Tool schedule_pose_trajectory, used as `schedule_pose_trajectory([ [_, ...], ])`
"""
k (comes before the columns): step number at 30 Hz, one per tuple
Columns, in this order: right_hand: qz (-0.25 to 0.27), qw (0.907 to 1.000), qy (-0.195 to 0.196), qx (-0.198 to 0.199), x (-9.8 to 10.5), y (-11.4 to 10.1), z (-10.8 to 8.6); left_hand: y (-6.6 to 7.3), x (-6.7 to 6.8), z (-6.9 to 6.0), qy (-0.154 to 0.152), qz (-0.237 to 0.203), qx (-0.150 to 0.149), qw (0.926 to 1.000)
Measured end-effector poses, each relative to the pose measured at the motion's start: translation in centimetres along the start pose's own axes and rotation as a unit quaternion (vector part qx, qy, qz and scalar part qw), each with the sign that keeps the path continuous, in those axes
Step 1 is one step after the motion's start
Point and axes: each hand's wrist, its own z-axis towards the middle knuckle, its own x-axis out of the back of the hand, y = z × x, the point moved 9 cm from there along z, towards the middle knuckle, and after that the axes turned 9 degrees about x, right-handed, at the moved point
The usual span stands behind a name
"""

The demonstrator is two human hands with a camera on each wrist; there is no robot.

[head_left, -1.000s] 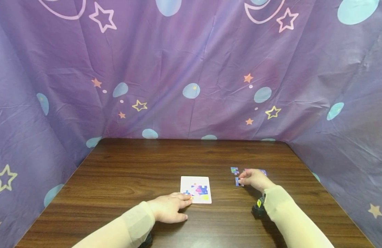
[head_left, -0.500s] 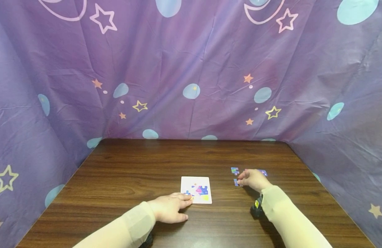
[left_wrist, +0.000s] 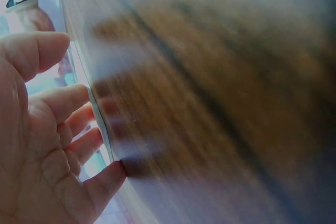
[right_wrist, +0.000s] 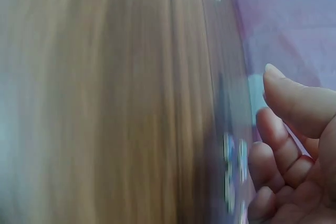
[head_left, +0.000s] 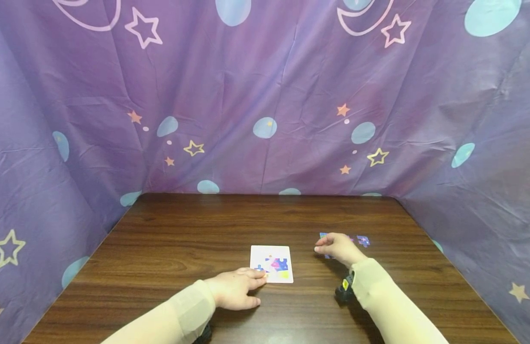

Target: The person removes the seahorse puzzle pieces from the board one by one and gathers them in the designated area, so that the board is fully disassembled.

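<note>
My left hand (head_left: pixel 236 289) lies with its fingers on the lower left corner of a white square puzzle board (head_left: pixel 258 251), which bears a partly visible blue, pink and yellow picture. In the left wrist view its fingers (left_wrist: pixel 73 103) are spread at the board's thin edge. My right hand (head_left: pixel 342 248) hovers over several small puzzle pieces right of the board. Thumb and forefinger are close together, the other fingers bent; no piece shows between them in the right wrist view. One blue piece (head_left: pixel 363 241) lies right of this hand; the others are partly covered by it.
The brown wooden table (head_left: pixel 196 224) reaches back to a purple curtain (head_left: pixel 222 95) printed with stars, which also hangs at both sides. A dark wrist camera (head_left: pixel 344 289) sits under the right wrist.
My right hand has moved left across the puzzle pieces, uncovering the blue piece on the right and covering those on the left. The left hand and the board have stayed put.
</note>
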Motion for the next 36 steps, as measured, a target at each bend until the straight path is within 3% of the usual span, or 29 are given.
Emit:
schedule_pose_trajectory([
  [7,0.020,0.9994,0.008,0.025,-2.7,-2.3,0.7,0.1,0.0,0.0,0.001,0.001,-0.001,1.0000],
  [16,0.071,0.9962,-0.015,0.050,-6.3,-4.2,1.4,0.0,-0.1,0.1,-0.006,-0.003,0.001,1.0000],
  [24,0.086,0.9929,-0.030,0.076,-8.1,-5.9,1.2,0.1,0.0,0.0,-0.008,-0.006,0.005,0.9999],
  [36,0.063,0.9950,-0.028,0.072,-10.0,-7.4,1.0,-0.1,-0.1,0.0,-0.010,-0.007,0.004,0.9999],
])
